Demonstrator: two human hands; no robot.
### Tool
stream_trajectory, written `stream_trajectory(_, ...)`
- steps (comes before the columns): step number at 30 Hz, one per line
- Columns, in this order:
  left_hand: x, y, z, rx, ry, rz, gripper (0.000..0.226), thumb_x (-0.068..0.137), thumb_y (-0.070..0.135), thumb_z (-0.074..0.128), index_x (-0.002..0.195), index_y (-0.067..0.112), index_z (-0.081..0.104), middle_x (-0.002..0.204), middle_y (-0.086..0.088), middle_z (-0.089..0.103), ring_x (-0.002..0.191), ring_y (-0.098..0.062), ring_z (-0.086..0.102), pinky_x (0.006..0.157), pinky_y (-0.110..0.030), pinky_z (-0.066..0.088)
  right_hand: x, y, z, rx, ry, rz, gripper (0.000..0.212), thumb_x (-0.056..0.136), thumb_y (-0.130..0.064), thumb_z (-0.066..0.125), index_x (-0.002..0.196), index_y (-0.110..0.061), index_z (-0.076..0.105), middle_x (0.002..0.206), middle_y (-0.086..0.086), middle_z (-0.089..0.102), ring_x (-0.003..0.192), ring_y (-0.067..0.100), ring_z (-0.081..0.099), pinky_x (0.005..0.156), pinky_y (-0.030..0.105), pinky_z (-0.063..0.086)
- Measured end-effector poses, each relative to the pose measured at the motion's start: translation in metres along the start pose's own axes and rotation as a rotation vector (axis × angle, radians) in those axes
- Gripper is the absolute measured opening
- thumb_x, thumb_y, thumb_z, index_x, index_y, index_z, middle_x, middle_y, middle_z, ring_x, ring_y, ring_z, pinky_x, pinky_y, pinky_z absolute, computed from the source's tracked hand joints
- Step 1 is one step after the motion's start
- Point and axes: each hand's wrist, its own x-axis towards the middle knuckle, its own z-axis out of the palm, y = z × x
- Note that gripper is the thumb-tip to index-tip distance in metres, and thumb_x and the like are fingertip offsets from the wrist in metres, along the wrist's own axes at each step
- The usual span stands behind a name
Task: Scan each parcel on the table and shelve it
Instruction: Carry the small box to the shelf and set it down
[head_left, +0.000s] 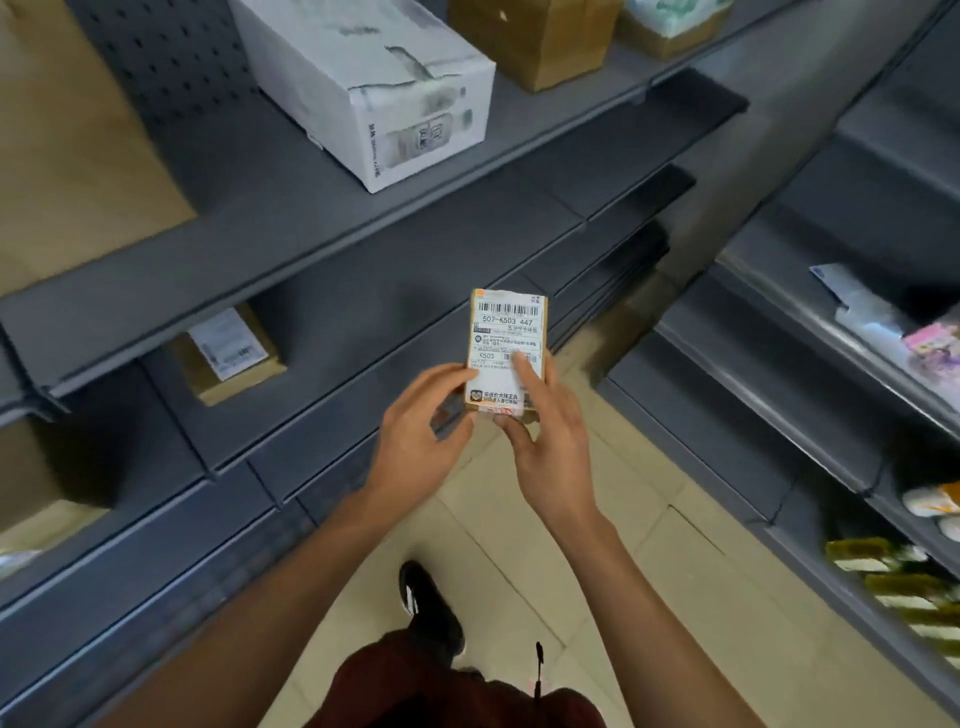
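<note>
- Two hands hold one small parcel (506, 353) out over the floor, in the aisle between two runs of grey shelving; no bench is in view.
- The left hand (415, 431) has its fingers (441, 376) curled against the parcel's left edge near the bottom, while the right hand (545, 441) cradles the lower right corner from beneath, with its index finger laid across the shipping label (511, 332).
- Both sets of fingers are thus closed on the parcel, which stands nearly upright, label toward the camera.
- The printed code on the label reads clearly, so the step in hand looks like checking that code before picking a shelf spot; whether scanning has been done cannot be told from this view.
- To do it well, the person should lift the index finger off the lower barcode so nothing on the label is covered, and keep the parcel steady and square to the eyes.
- Open space lies on the left shelf (322, 291) just ahead, right of the brown box with a label (228, 353); the shelf above carries a white carton (374, 88).
- Setting the parcel down flat, label facing outward and clear of the neighbouring box, would keep it easy to find.
- A one-handed grip around the body, not the corner, would make the reach safer against slipping.
</note>
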Motion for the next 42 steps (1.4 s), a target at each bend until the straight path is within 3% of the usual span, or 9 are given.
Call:
stream_trajectory(4,0.024,-0.018,-0.006,0.052,0.077,-0.046,0.045,0.085,0.003,0.078,0.129,0.010,0.066,0.132,0.000,0.064,0.112,-0.002,0.062,0.092,-0.015,0.051,0.047,0.007,0.013,-0.012,-0.106,-0.060,0.071,0.093,-0.010,0.072,0.155,-0.027,0.041,0.165,0.003,0.030,0.137,0.026,0.044,0.112,0.036,0.037)
stream_trajectory(10,0.038,-0.034,-0.016,0.174,0.150,-0.154,0.048,0.087,0.007,0.079,0.132,0.016,0.064,0.136,0.006,0.060,0.118,0.010,0.054,0.098,-0.010,0.046,0.093,0.011,0.038,0.071,-0.246,-0.158,0.066,0.095,-0.006,0.068,0.154,-0.021,0.042,0.164,0.009,0.032,0.135,0.031,0.045,0.105,0.052,0.045)
stream_trajectory(15,0.042,-0.052,-0.009,0.223,0.239,-0.229,0.046,0.089,0.007,0.076,0.133,0.011,0.065,0.137,-0.002,0.061,0.118,-0.014,0.063,0.093,-0.037,0.059,0.127,0.029,0.065,0.143,-0.422,-0.178,0.070,0.096,-0.008,0.068,0.156,-0.026,0.037,0.161,0.005,0.035,0.135,0.024,0.044,0.104,0.051,0.047)
stream_trajectory(24,0.046,-0.086,0.023,0.359,0.383,-0.415,0.042,0.091,0.005,0.072,0.132,0.009,0.065,0.134,-0.004,0.063,0.114,-0.017,0.064,0.086,-0.042,0.061,0.173,0.075,0.112,0.139,-0.655,-0.371,0.063,0.097,-0.015,0.068,0.154,-0.018,0.042,0.161,0.006,0.037,0.135,0.027,0.047,0.110,0.047,0.044)
stream_trajectory(35,0.045,-0.154,0.034,0.408,0.451,-0.548,0.046,0.091,0.005,0.071,0.135,0.009,0.062,0.140,-0.005,0.060,0.115,-0.024,0.066,0.087,-0.046,0.060,0.182,0.113,0.199,0.184,-0.710,-0.395,0.068,0.096,-0.011,0.067,0.156,-0.020,0.037,0.161,0.007,0.034,0.138,0.030,0.046,0.107,0.051,0.048)
stream_trajectory(42,0.059,-0.193,0.032,0.390,0.442,-0.518,0.062,0.093,0.008,0.069,0.149,0.024,0.048,0.145,0.002,0.055,0.120,-0.016,0.062,0.086,-0.047,0.060,0.199,0.121,0.237,0.245,-0.622,-0.387,0.069,0.096,-0.007,0.066,0.157,-0.020,0.037,0.161,0.007,0.036,0.140,0.030,0.045,0.109,0.051,0.045)
